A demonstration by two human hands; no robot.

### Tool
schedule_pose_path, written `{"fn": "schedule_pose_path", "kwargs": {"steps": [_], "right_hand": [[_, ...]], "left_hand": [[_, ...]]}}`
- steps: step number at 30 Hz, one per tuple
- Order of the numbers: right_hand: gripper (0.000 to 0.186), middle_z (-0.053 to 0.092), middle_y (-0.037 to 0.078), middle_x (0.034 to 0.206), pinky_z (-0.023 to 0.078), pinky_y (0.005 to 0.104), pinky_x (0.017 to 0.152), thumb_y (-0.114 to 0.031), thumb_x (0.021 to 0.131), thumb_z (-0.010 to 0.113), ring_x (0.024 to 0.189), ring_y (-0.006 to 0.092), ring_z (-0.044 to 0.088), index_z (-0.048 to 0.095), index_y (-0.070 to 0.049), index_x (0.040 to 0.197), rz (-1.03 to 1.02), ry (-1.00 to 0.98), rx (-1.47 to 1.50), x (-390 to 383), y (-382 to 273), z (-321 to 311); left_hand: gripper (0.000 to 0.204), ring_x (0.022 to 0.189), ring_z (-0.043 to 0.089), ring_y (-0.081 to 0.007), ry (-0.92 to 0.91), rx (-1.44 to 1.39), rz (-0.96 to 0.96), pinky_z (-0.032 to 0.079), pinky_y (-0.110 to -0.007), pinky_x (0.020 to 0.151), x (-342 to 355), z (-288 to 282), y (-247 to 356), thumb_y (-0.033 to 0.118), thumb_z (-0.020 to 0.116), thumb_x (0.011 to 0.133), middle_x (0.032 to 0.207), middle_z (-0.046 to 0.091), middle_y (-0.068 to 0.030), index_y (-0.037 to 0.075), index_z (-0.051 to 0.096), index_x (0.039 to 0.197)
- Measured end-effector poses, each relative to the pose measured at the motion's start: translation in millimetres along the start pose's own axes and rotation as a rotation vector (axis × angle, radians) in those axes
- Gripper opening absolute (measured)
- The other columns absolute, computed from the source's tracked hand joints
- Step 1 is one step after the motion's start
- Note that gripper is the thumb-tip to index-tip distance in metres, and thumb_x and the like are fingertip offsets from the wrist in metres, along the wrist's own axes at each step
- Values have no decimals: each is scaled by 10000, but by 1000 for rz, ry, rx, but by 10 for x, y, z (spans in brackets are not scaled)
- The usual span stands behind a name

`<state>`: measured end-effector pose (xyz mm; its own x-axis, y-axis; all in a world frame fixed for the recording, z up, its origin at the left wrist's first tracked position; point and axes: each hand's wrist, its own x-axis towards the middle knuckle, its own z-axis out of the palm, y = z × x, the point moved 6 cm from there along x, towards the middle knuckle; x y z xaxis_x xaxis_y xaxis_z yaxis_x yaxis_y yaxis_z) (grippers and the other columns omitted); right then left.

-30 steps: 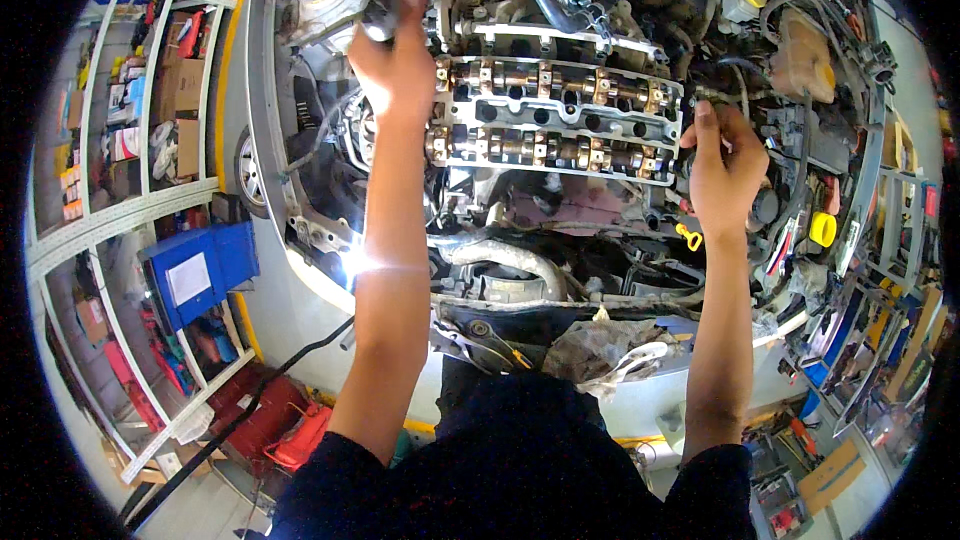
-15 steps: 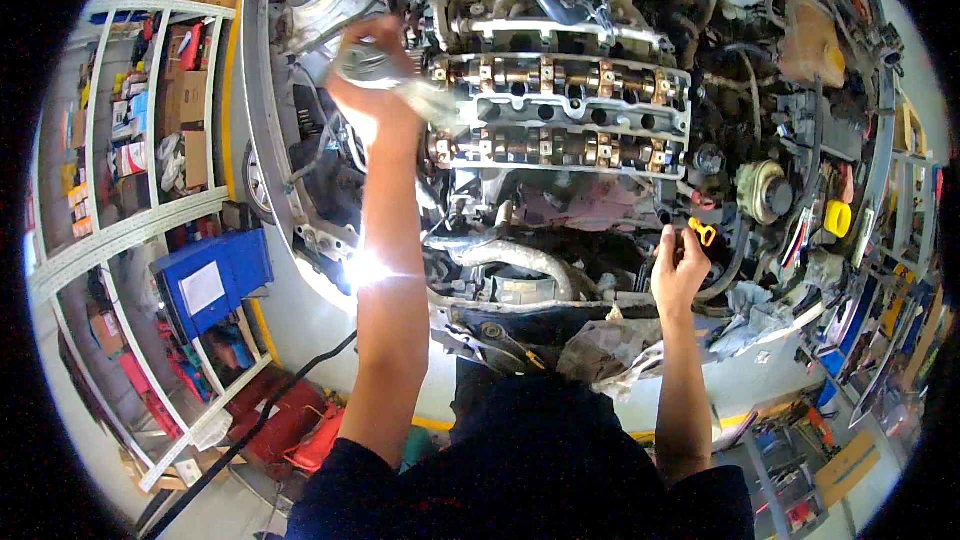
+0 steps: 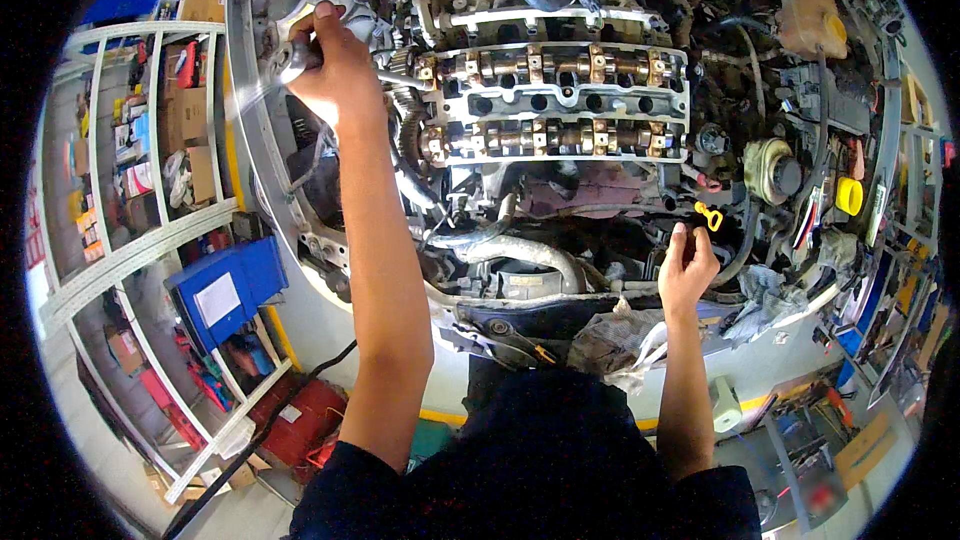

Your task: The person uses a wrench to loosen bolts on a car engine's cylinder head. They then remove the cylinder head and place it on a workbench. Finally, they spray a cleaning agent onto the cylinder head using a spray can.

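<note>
My left hand [image 3: 335, 70] is raised at the engine's left end, its fingers curled round a round-ended silvery object [image 3: 293, 62]. A pale, blurred part of that object trails to the lower left, so its kind is unclear. The open engine [image 3: 555, 95] shows two camshafts [image 3: 570, 140] lying side by side in the cylinder head. My right hand [image 3: 688, 265] is over the front of the engine bay, thumb and fingers drawn together. Whatever they pinch, if anything, is hidden. Just beyond the fingertips is a yellow dipstick handle [image 3: 709, 216].
A cloth [image 3: 615, 335] and a grey rag [image 3: 760, 305] lie along the car's front edge. Yellow caps [image 3: 849, 196] and a fluid reservoir [image 3: 812, 20] are at the right. Shelving [image 3: 150, 240] with boxes stands left; a dark hose [image 3: 300, 380] runs near its foot.
My left hand has moved left with the silvery object, away from the camshaft ends. My right hand has shifted slightly right and down. The bright glare by the left forearm is gone.
</note>
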<state>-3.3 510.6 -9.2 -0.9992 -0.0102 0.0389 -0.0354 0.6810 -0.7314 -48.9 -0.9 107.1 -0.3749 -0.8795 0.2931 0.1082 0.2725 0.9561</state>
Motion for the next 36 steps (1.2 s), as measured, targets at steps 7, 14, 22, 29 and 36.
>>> {"fn": "schedule_pose_path", "kwargs": {"steps": [7, 14, 22, 29, 36], "right_hand": [[292, 517, 49, 597, 339, 321, 467, -178, 1003, 722, 466, 135, 436, 564, -40, 800, -4, -30, 42, 8, -106, 220], [341, 492, 64, 585, 330, 326, 460, -164, 995, 723, 455, 159, 434, 509, -47, 757, 7, -85, 35, -61, -250, 294], [333, 487, 98, 599, 351, 368, 482, -168, 1001, 707, 476, 234, 449, 513, -45, 760, -6, -143, 48, -83, -291, 361], [328, 508, 85, 606, 356, 361, 482, -171, 1005, 700, 482, 205, 450, 514, -38, 771, 31, -121, 119, -87, -416, 379], [340, 491, 80, 587, 336, 364, 468, -179, 1002, 706, 463, 221, 438, 503, -46, 763, -18, -156, 88, -138, -340, 410]], "left_hand": [[225, 618, 612, -122, -92, 84, 116, 474, -278, 551, -263, -166, -80, 189, 735, 1003, 751, 661, -55, -24, 663, 1017], [224, 621, 516, -70, -106, 39, -19, 388, -239, 547, -36, -33, 87, 206, 744, 1004, 736, 620, -15, -8, 697, 961], [152, 622, 525, -150, -114, -84, -39, 439, -269, 576, 263, -389, -328, 73, 642, 987, 869, 638, -53, -8, 682, 1109], [191, 710, 588, -96, -289, 202, 123, 450, -240, 630, -411, 225, 294, 225, 755, 991, 735, 639, 13, 42, 741, 1045], [239, 614, 495, -62, -20, -169, 20, 360, -237, 521, -125, -110, 301, 245, 692, 1053, 781, 594, 6, 11, 663, 1092]]}}
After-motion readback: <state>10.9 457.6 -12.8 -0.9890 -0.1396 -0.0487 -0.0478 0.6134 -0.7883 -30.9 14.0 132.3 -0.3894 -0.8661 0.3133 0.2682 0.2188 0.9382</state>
